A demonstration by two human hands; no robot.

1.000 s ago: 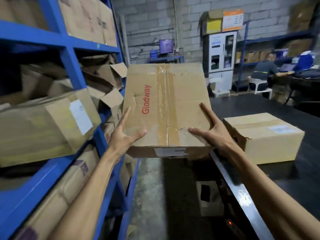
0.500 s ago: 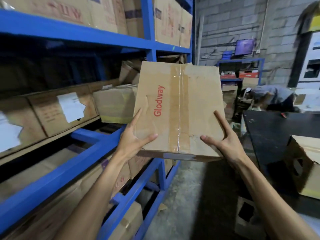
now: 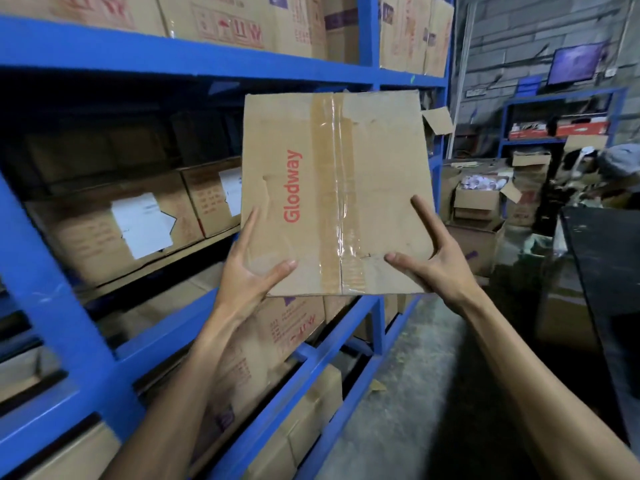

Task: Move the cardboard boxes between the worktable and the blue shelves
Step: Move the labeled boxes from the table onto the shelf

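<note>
One cardboard box (image 3: 337, 192), marked "Glodway" and taped along its seam, is held in the air between two hands in front of the blue shelves (image 3: 194, 69). Left hand (image 3: 247, 271) grips its lower left corner, right hand (image 3: 434, 263) its lower right, thumbs on the facing panel. One dark worktop (image 3: 609, 258) stands at right.

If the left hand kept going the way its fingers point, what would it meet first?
Probably the labelled box on the middle blue shelf; the left hand points up along the Glodway box. Depth is unclear.
</note>
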